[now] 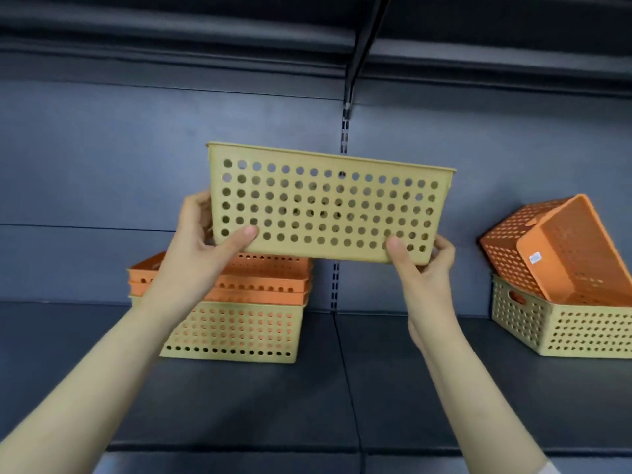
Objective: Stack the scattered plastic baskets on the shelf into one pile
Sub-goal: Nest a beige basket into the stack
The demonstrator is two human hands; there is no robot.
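A yellow perforated basket (pixel 328 203) is held upright in the air, just above and slightly right of a pile. My left hand (pixel 201 234) grips its lower left corner and my right hand (pixel 420 258) grips its lower right corner. The pile (pixel 239 323) stands on the dark shelf (pixel 376 388): a yellow basket at the bottom with orange baskets (pixel 266 278) nested in it. At the right, a tilted orange basket (pixel 567 251) leans inside another yellow basket (pixel 564 330).
The shelf's grey back panel has a slotted upright (pixel 344 138) in the middle. An upper shelf with a black bracket (pixel 362 46) hangs overhead. The shelf's front edge runs along the bottom of the view.
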